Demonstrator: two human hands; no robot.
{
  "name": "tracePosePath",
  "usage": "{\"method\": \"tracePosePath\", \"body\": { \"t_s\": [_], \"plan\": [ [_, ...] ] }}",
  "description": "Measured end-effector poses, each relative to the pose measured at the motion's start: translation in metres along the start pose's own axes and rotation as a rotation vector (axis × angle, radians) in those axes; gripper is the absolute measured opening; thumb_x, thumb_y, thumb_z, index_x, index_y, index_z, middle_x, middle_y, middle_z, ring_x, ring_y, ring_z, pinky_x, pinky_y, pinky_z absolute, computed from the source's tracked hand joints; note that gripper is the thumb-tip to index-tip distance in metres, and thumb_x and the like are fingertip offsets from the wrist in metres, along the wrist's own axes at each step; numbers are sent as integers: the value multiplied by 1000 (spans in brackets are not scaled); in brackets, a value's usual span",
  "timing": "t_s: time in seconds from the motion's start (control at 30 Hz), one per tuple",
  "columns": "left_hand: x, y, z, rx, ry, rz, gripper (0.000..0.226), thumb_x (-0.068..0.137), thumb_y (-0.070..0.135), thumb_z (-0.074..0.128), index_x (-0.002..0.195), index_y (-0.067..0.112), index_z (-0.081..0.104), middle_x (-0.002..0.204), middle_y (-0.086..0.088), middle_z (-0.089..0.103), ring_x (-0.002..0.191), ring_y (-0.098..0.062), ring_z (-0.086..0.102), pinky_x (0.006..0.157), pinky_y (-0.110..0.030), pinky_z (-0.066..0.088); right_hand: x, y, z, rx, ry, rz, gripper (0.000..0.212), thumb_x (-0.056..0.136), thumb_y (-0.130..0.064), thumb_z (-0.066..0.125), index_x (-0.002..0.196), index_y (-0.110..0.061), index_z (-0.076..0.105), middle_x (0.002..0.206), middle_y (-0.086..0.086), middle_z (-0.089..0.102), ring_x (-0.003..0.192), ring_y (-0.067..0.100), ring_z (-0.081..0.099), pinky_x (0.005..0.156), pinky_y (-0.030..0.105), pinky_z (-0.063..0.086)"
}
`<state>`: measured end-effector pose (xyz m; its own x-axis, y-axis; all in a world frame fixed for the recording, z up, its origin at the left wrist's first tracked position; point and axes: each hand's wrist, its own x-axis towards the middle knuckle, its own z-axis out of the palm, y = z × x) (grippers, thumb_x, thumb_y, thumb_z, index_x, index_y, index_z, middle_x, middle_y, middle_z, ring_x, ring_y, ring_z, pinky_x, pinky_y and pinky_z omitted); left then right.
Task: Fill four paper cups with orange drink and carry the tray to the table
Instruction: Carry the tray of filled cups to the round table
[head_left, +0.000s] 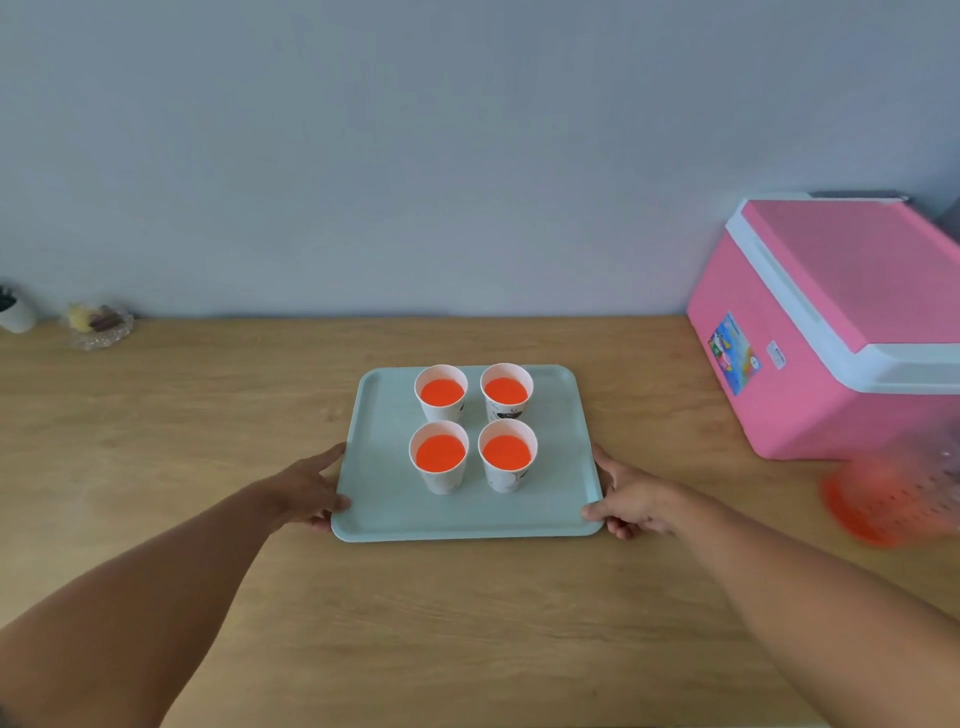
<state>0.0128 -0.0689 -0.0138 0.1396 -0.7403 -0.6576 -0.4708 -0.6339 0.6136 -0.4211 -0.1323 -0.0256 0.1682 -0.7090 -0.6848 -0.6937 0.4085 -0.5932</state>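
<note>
A: Checking hand pose first. Where is each hand?

B: The left hand (311, 491) is at the left edge of the tray (384, 467), near its front corner. The thumb lies on the rim; the fingers curl under the edge. The grip is closed on the tray. The right hand (631, 499) mirrors it at the right edge: thumb on the rim at the front corner, fingers curled below. That grip is also closed on the tray. Both forearms reach in from the lower corners, straight and bare.

A: Tray position?

B: The tray lies level over the wooden desk (208, 441), centred, long side toward the person. Whether it rests on the desk or is just lifted cannot be told.

A: Load?

B: Four cups (441, 460) stand upright in a two-by-two block on the tray's far half, close but apart. Each holds orange drink (440, 453) to near the rim. The cups are white with dark print; the print is too small to read.

A: Other markings?

B: A pink cooler (831, 322) with a white band stands at the right, lid shut. Its front carries a coloured sticker (732, 353) and a small white label; neither is legible. A blurred orange basket (893, 499) sits in front of it. At far left are a glass dish (101, 325) and a white pot (16, 312), by the wall.
</note>
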Motion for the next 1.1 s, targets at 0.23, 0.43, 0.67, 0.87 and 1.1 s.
{"method": "tracePosePath", "body": {
  "t_s": [0.23,0.43,0.67,0.87,1.1],
  "plan": [
    [-25,-15,6,-35,-99,29,91,87,-8,68,155,39,30,86,-1,69,65,-15,72,57,-29,57,-56,33,34,99,59,26,112,90,5,73,163,-55,13,82,7,61,51,15,50,46,29,45],
    [-40,-22,19,-3,-192,103,93,86,-10,68,156,38,29,84,-7,69,73,-22,74,72,-41,63,-112,72,65,169,126,63,110,91,3,73,163,-53,10,83,10,63,52,16,52,51,32,45],
    [-53,-6,60,86,-329,195,92,88,-10,68,156,38,28,84,-8,65,67,-16,74,68,-38,63,-188,130,91,356,213,104,107,88,3,74,160,-57,22,75,5,56,57,17,46,53,30,44],
    [-57,28,116,202,-457,256,96,86,-8,71,157,37,26,94,-14,58,80,-24,71,72,-41,63,-249,192,99,501,326,194,113,87,0,80,162,-54,15,84,11,46,56,18,51,57,32,50],
    [-74,70,207,340,-612,340,97,85,-8,71,157,38,25,90,-16,64,85,-28,74,76,-44,63,-334,256,113,646,465,249,109,91,2,76,156,-61,16,82,9,45,56,17,47,59,31,50]
  ]
}}
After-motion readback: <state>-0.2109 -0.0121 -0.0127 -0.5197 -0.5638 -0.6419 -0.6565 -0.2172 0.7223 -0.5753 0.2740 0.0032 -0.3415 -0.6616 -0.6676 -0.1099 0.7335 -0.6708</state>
